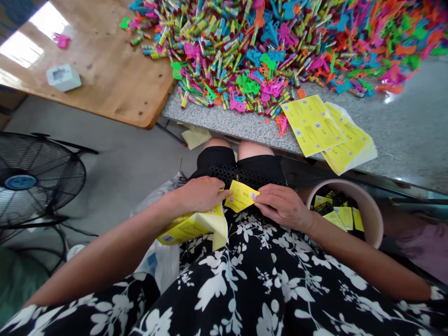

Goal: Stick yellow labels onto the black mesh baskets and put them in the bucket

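Observation:
Over my lap, my right hand pinches the right edge of a small yellow printed label. The fingertips of my left hand meet the label's left corner. That same hand grips a larger yellow printed sheet, which hangs folded below it with its pale underside partly turned up. My palm and forearm hide part of the sheet. Beneath both hands lie black shorts with a net-like black piece and a black-and-white floral garment.
Small bright plastic toys and tubes heap the grey speckled table. Yellow sheets lie at its edge. A bin holds yellow labels and black pieces. Left are a wooden table, a white device and a fan.

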A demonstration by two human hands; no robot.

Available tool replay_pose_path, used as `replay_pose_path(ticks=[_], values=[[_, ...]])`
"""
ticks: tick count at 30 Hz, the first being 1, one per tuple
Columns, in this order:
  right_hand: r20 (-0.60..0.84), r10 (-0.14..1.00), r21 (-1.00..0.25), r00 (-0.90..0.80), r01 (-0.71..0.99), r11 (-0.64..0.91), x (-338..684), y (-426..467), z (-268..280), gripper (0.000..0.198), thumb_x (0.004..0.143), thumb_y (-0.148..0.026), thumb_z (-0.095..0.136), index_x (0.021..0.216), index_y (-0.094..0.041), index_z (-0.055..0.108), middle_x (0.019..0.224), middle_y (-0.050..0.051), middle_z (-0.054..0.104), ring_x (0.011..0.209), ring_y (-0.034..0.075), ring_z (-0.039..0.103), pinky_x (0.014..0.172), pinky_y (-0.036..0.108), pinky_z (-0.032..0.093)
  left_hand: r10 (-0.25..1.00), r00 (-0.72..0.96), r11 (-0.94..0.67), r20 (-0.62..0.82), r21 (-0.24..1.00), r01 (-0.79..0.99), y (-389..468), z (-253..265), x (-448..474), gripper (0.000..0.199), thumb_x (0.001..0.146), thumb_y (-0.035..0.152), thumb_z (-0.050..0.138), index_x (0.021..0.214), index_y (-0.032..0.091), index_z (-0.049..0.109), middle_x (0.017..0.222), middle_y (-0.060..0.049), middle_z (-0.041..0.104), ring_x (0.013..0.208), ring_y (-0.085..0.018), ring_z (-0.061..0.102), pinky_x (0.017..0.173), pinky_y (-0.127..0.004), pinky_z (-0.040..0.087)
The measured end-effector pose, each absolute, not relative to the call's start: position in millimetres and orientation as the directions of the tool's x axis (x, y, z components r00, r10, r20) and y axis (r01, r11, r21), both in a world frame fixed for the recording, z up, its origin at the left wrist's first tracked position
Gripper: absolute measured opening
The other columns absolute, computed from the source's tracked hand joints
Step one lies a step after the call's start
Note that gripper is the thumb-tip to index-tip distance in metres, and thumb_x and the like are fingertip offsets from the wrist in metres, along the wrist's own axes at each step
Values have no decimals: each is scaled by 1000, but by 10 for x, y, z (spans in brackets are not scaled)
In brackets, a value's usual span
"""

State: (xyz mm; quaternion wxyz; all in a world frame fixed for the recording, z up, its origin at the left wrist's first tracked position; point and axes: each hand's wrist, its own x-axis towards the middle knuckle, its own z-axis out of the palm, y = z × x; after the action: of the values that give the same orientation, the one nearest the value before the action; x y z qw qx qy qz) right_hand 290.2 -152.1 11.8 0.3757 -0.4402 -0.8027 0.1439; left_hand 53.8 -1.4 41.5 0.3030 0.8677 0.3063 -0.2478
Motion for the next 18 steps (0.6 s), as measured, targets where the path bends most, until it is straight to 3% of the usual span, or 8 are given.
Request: replay_pose_path(ticks=[8,18], values=[[443,824,-482,-354,681,551,2973,-1561,95,17,92,-17,70,109,-22,72,95,7,77,90,22,71,90,42,60,434,677,-667,-594,293,685,-48,328,567,51,104,54,38,95,19,73,101,-17,78,97,-33,74,81,-39,54],[304,922,-321,-239,886,335,2830,-1717,143,10,99,-27,67,107,-22,71,92,5,73,95,23,64,116,53,46,452,653,-643,-608,285,711,-81,329,610,53,104,56,34,95,20,71,101,-18,77,97,-36,74,84,-45,55]])
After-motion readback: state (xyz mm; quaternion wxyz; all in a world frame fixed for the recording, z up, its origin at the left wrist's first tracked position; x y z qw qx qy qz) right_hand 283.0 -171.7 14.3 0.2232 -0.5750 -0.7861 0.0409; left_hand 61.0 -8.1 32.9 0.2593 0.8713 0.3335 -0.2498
